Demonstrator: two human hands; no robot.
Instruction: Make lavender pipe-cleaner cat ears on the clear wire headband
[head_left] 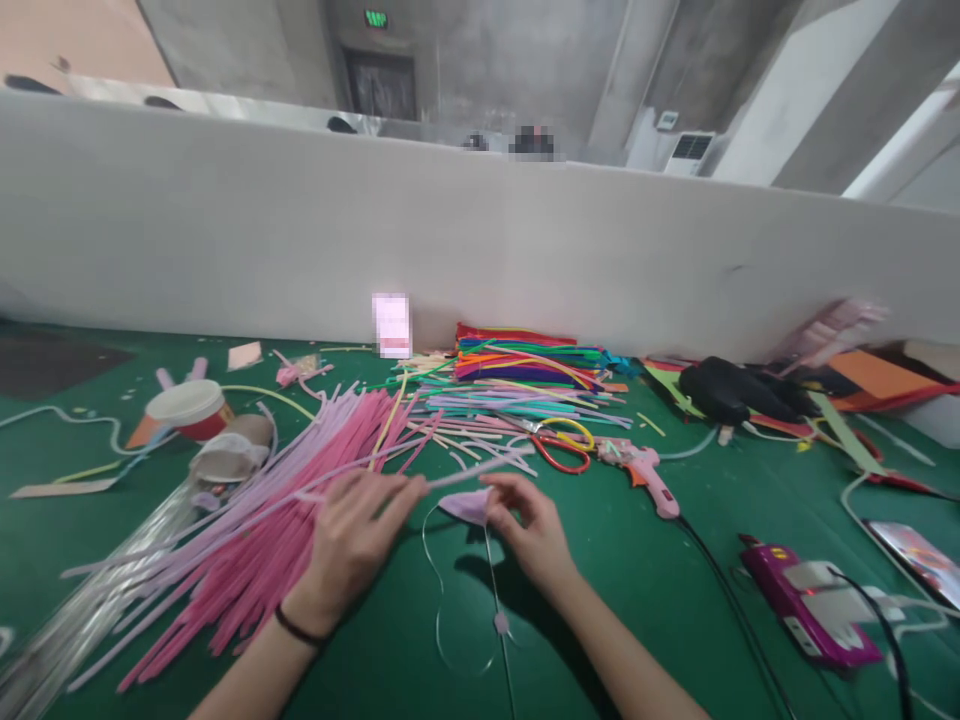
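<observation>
My left hand (360, 530), with a dark band at the wrist, is closed on a lilac pipe cleaner (480, 468). The free end of that stem points right, passing just above my other hand. Between the fingertips of my right hand (529, 525) is a small lilac petal-shaped piece (465, 506), its tip towards the left. A thin pale wire (493, 570) hangs below it with a small lilac disc (501, 624) partway along. Under my left forearm and beside it lies a large bundle of pink and lilac pipe cleaners (277, 540).
Multicoloured pipe cleaners (525, 365) are stacked against the white partition (480, 240). Scissors (562, 445) and a pink glue gun (641, 470) lie to the right, its cord running forward. A purple power strip (810, 605) sits at front right; a paper cup (191, 408) stands left.
</observation>
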